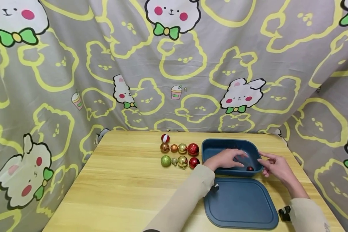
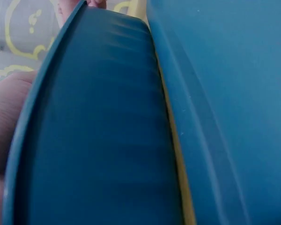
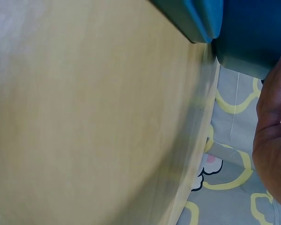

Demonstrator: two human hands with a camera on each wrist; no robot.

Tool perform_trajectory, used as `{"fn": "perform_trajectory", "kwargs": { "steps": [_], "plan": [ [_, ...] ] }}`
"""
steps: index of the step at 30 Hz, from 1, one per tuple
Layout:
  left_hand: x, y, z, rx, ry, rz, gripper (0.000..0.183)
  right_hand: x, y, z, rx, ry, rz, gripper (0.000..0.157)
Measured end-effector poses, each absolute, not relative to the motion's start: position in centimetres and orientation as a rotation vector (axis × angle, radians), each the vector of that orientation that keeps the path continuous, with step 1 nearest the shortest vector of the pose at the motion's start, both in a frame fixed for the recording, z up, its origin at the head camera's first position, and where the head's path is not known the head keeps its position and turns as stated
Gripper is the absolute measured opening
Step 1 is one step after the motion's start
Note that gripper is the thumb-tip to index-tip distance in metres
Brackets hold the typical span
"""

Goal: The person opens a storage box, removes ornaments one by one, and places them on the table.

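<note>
A deep blue rectangular box (image 1: pixel 232 173) stands at the right of the table. My left hand (image 1: pixel 226 158) reaches over its front wall into it, fingers loosely bent and spread with nothing visible between them. Near the front right corner inside the box lies a small dark red ball (image 1: pixel 250 168). At the box's right end, my right hand (image 1: pixel 276 166) holds the rim with thumb and fingertips. The left wrist view shows the box's outer wall (image 2: pixel 98 117) close up, with part of the left hand (image 2: pixel 9 117) behind the rim.
Left of the box, shiny ornament balls stand in two rows, among them a glittery red ball (image 1: pixel 193 149) and a green ball (image 1: pixel 166 160). A red-and-white ball (image 1: pixel 165 138) sits behind them. A flat blue lid (image 1: pixel 240 203) lies in front. Patterned curtain (image 1: pixel 174 64) surrounds the wooden table (image 1: pixel 118 187).
</note>
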State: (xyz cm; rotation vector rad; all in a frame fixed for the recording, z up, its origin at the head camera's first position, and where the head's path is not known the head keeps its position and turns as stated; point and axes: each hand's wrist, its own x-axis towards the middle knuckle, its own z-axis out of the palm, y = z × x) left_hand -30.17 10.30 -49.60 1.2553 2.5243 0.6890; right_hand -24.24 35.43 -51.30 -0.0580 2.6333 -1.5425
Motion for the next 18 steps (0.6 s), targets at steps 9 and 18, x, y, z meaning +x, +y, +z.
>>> {"fn": "perform_trajectory", "kwargs": {
  "steps": [9, 18],
  "plan": [
    [-30.3, 11.1, -50.5, 1.274, 2.495, 0.626, 0.046, -24.1, 35.3, -50.9, -0.054, 2.631, -1.549, 0.06],
    [-30.7, 11.2, -51.3, 1.291, 2.387, 0.645, 0.043, -24.2, 35.3, -51.1, -0.059, 2.629, -1.538, 0.06]
  ]
}}
